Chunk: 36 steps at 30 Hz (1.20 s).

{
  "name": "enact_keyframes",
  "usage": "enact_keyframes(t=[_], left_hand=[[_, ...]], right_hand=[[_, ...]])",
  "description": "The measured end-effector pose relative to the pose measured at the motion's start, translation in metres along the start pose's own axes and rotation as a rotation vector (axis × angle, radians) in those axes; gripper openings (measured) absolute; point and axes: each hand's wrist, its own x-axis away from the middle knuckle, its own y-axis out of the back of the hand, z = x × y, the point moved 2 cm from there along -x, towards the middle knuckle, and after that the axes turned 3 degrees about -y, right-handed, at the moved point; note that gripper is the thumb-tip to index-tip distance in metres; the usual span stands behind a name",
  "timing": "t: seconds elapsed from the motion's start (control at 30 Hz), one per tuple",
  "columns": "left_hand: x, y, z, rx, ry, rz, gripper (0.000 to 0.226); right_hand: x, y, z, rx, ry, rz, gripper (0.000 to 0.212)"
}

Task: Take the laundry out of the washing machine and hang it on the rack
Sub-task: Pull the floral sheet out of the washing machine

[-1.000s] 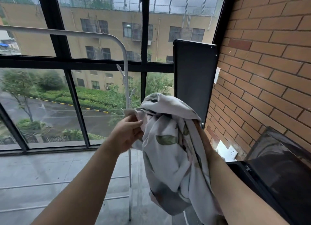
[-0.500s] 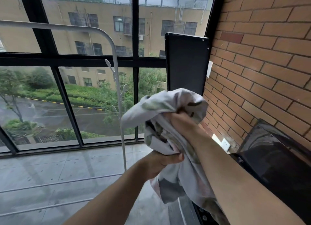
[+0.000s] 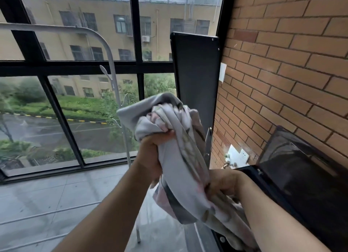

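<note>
Your L fingers (image 3: 163,137) were curled tight round the bunched top of the laundry (image 3: 177,157), a pale cloth w/ a faded leaf/flower print. The L hand (image 3: 150,153) was held up near mid-frame. Your R fingers (image 3: 212,188) were clamped on the same cloth lower down, w/ the R hand (image 3: 224,183) below and to the right of the L one. So both hands gripped it, and neither had its fingers apart.

The cloth was in the air between the hands. A crumpled wad stuck up above the L fist, a twisted length ran down to the R hand, and the loose end hung past your R forearm, over the left edge of the washing machine (image 3: 305,191). It wasn't on the rack (image 3: 113,72) yet. The rack's white tube frame stood behind and left of the cloth, by the window (image 3: 62,108); can't tell if they touched.

The machine was black and sat at lower right against the brick wall (image 3: 282,67), w/ its dark lid (image 3: 290,150) tipped up. A tall black panel (image 3: 195,76) stood right behind the cloth. A white socket (image 3: 239,154) sat on the wall between panel & machine. Grey tiled floor (image 3: 43,195) lay below.
</note>
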Motion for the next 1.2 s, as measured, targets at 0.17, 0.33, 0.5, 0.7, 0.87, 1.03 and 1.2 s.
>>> enact_keyframes(t=[0.17, 0.33, 0.5, 0.7, 0.87, 1.03, 1.2], left_hand=[[-0.013, -0.016, -0.064, 0.12, -0.446, 0.031, 0.032], [-0.008, 0.0, -0.09, 0.027, -0.592, -0.007, 0.036], [-0.006, 0.038, -0.094, 0.036, -0.368, -0.003, 0.061], [-0.007, 0.073, -0.071, 0.018, -0.133, -0.027, 0.084], [0.01, 0.095, -0.044, -0.124, -0.058, -0.304, 0.06], [0.047, 0.096, -0.006, -0.338, 0.19, -0.291, 0.077], [0.038, 0.045, -0.03, -0.114, -0.096, -0.185, 0.075]], right_hand=[[-0.024, -0.009, -0.001, 0.323, -0.094, -0.236, 0.046], [-0.037, -0.019, -0.007, 0.215, 0.133, -0.549, 0.036], [-0.02, -0.001, 0.026, 0.035, 0.291, -0.874, 0.022], [0.009, 0.011, 0.129, 0.088, 0.622, -0.991, 0.038], [-0.001, 0.002, 0.175, 0.057, 0.695, -0.869, 0.039], [-0.024, -0.014, 0.186, 0.157, 0.568, -0.782, 0.044], [-0.039, -0.034, 0.183, 0.392, 0.364, -0.549, 0.067]])
